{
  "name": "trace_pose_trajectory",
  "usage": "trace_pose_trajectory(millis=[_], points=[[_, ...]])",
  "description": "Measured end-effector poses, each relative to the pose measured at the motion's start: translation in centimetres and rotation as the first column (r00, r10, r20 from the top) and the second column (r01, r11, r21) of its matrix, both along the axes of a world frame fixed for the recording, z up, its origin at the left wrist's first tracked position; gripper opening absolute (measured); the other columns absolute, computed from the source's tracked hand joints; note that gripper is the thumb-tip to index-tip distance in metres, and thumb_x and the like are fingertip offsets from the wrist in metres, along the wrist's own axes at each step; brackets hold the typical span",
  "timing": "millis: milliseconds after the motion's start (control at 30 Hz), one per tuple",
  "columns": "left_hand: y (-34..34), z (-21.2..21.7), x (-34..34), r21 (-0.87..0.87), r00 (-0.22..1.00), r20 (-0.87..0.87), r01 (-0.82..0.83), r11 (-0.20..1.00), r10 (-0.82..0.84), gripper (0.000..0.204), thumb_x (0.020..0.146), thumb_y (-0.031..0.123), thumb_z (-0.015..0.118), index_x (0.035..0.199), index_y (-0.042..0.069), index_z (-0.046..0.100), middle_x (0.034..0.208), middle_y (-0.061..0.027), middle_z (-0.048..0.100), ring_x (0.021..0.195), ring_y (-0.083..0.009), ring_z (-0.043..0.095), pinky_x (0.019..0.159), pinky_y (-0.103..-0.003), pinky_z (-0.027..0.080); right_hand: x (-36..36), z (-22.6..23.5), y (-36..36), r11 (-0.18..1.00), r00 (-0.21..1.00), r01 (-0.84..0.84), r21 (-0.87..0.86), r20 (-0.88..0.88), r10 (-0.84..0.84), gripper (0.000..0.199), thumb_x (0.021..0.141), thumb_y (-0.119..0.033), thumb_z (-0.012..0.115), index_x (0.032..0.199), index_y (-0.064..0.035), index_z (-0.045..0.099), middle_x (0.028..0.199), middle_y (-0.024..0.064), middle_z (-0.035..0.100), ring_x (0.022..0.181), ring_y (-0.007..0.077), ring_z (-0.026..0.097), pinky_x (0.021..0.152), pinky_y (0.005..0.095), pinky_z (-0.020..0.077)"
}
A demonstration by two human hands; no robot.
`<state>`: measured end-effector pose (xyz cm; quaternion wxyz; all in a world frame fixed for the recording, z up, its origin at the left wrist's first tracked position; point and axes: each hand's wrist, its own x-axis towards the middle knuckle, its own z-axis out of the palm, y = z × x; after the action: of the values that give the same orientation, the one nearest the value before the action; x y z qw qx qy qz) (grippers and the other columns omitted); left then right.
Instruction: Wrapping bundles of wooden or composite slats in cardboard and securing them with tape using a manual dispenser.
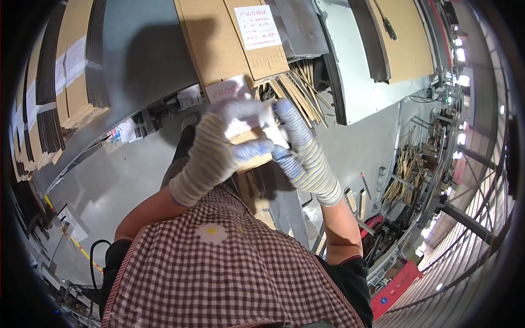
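Observation:
My left hand (213,142) and my right hand (303,156) wear pale striped gloves with blue-grey fingertips. They meet in front of my chest around a small white thing (272,127), blurred and partly covered by my fingers; its kind does not show. The fingertips and thumb of my left hand curl against its left side. On its right side, my right fingers and thumb pinch it. Below and beyond my hands, a stack of long tan boards (216,38) carries a printed white label (257,27). A second label (227,90) lies nearer, partly hidden by my left hand.
Taped bundles of tan boards (76,65) stand at the left on a grey surface (147,49). Thin strips (298,93) lie loose beyond my right hand. A white panel (366,82) and a screwdriver-like tool (389,27) are at the far right. Scrap strips (404,175) pile up on the right.

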<state>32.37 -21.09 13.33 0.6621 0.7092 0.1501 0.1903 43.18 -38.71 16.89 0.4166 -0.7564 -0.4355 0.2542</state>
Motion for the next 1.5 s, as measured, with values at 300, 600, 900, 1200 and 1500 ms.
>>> trace_pose_trajectory(millis=[300, 600, 900, 1200, 1500], points=[[2.1, -3.5, -6.8, -0.5, 0.976, -0.218, -0.105, 0.86, -0.007, 0.007, 0.093, 0.007, 0.068, 0.096, 0.005, 0.063, 0.086, -0.0051, 0.066, 0.073, -0.014, 0.064, 0.058, -0.026, 0.05, 2.8, 1.7, 4.4, 0.964, 0.941, -0.2, -0.175, 0.241, 0.239, 0.03, 0.089, -0.036, 0.071, 0.099, -0.0078, 0.071, 0.071, 0.0112, 0.065, 0.063, 0.0303, 0.066, 0.059, 0.0381, 0.0518], [2.0, -20.2, -4.3, -0.377, 0.948, -0.318, -0.138, 0.916, 0.012, 0.019, 0.093, 0.011, 0.073, 0.11, 0.007, 0.065, 0.089, -0.0006, 0.068, 0.083, -0.0109, 0.064, 0.072, -0.026, 0.051, 3.6, -8.6, 2.7, 0.939, 0.813, 0.343, -0.01, 0.504, -0.291, 0.036, 0.08, -0.015, 0.084, 0.108, -0.0002, 0.068, 0.103, 0.0151, 0.069, 0.097, 0.0277, 0.067, 0.081, 0.0389, 0.0546], [-0.2, -33.0, -0.2, -0.137, 0.806, -0.466, 0.343, 0.93, -0.365, 0.041, 0.089, 0.011, 0.073, 0.126, 0.006, 0.056, 0.121, -0.0103, 0.065, 0.1, -0.0189, 0.065, 0.087, -0.034, 0.054, -6.9, -9.5, 7.6, 0.828, 0.747, 0.508, -0.237, 0.6, -0.287, 0.094, 0.073, -0.033, 0.086, 0.142, 0.0122, 0.039, 0.132, 0.0326, 0.055, 0.118, 0.0525, 0.054, 0.099, 0.0577, 0.0444], [-2.0, -34.1, 1.8, 0.03, 0.751, -0.626, 0.293, 0.956, -0.21, 0.03, 0.089, 0.011, 0.07, 0.117, 0.004, 0.063, 0.118, -0.0135, 0.068, 0.105, -0.0221, 0.066, 0.092, -0.035, 0.055, -7.1, -9.5, 7.8, 0.785, 0.737, 0.55, -0.284, 0.607, -0.298, 0.094, 0.07, -0.033, 0.082, 0.146, 0.0045, 0.041, 0.136, 0.0341, 0.048, 0.119, 0.0478, 0.053, 0.1, 0.0554, 0.0437], [1.3, -6.5, -2.8, -0.396, 0.995, 0.085, -0.006, 0.918, 0.043, 0.022, 0.089, 0.011, 0.068, 0.109, 0.002, 0.071, 0.114, -0.0168, 0.072, 0.11, -0.0253, 0.068, 0.097, -0.036, 0.055, -6.7, -11.0, 7.0, 0.795, 0.636, 0.58, -0.177, 0.708, -0.307, 0.089, 0.073, -0.042, 0.084, 0.141, 0.0013, 0.047, 0.128, 0.0275, 0.056, 0.114, 0.0435, 0.056, 0.098, 0.0518, 0.0445]])
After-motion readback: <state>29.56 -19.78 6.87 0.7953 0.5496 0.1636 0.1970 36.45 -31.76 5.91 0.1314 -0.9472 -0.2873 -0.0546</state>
